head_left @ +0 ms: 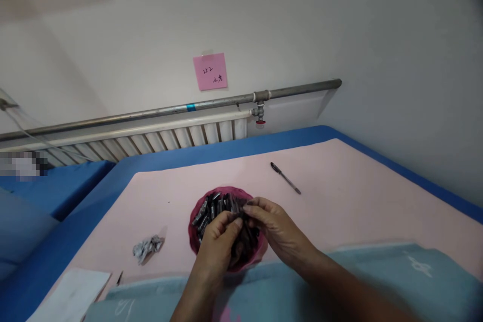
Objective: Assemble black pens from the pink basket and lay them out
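Observation:
A round dark-pink basket (193,241) full of small dark, shiny pieces (213,206) stands on the pink table cover. Over its right side, my left hand (219,234) has thumb and fingers pinched together. My right hand (266,216) is closed just beside it, its fingertips near the left thumb. Between the two hands is something small and dark; its kind is too blurred to make out. The hands hide part of the basket's near side and contents.
Beyond the basket lies a black-capped pen (286,177). Left are a crumpled grey wad (148,248), a white sheet (70,296) and a thin dark object (119,278). Teal cloth (377,271) covers the near edge. A radiator (169,136) and pipe (151,113) run along the wall.

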`<state>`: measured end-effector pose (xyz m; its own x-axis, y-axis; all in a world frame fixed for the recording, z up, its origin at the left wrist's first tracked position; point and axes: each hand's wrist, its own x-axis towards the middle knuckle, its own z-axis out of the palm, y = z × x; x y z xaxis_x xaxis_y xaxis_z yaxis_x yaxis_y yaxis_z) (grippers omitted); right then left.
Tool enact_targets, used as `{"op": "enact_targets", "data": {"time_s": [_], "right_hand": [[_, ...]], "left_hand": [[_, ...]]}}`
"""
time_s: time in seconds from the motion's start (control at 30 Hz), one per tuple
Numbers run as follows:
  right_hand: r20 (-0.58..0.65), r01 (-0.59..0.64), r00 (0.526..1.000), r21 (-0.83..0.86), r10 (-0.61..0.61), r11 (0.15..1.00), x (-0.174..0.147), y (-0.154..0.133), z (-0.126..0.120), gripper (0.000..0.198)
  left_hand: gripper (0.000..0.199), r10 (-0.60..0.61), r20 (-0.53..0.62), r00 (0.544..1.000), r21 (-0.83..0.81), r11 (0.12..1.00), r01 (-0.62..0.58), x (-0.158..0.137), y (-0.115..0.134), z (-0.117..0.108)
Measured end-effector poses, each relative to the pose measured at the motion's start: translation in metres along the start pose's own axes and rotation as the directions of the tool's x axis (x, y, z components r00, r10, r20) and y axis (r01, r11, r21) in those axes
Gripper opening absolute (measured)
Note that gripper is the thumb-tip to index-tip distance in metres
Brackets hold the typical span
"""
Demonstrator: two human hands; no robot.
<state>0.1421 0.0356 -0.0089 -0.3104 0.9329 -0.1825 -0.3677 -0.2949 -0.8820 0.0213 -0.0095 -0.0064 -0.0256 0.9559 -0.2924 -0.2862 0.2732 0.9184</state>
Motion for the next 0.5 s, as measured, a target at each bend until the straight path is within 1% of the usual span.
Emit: {"op": "enact_targets", "data": {"time_s": [0.1,0.2,0.33,0.4,0.43,0.5], "right_hand": [[0.035,-0.003,0.999,0.007,0.003,1.000,0.0006,0.0017,-0.0010,0.018],[0.013,0.022,1.000,-0.018,-0.022,1.000,0.0005,0.0024,-0.0011,0.015],[0.042,-0.007,0.999,-0.033,0.008,0.999,-0.0006,0.0013,-0.0005,0.017],[0.033,0.003,0.999,-0.040,-0.002,0.999,-0.0008,0.0018,-0.0007,0.016],[0.020,0.017,1.000,-0.048,-0.016,0.999,-0.0007,0.0023,-0.0009,0.015],[0.005,0.039,0.999,-0.071,-0.039,0.997,-0.0008,0.0032,-0.0011,0.014]], "left_hand": [[0.023,-0.012,0.015,1.000,-0.013,1.000,0.012,0.0003,-0.0005,0.0009],[0.023,-0.001,0.028,1.000,0.000,1.000,0.001,0.0005,-0.0005,0.0012],[0.022,0.003,0.009,1.000,0.008,1.000,-0.003,0.0016,-0.0010,0.0005],[0.022,0.001,-0.002,1.000,0.024,1.000,-0.001,0.0018,-0.0015,-0.0001],[0.022,0.028,-0.007,1.000,0.049,0.998,-0.027,0.0016,-0.0014,-0.0002],[0.019,0.151,-0.033,0.988,0.147,0.979,-0.144,-0.0002,-0.0001,0.0003]]}}
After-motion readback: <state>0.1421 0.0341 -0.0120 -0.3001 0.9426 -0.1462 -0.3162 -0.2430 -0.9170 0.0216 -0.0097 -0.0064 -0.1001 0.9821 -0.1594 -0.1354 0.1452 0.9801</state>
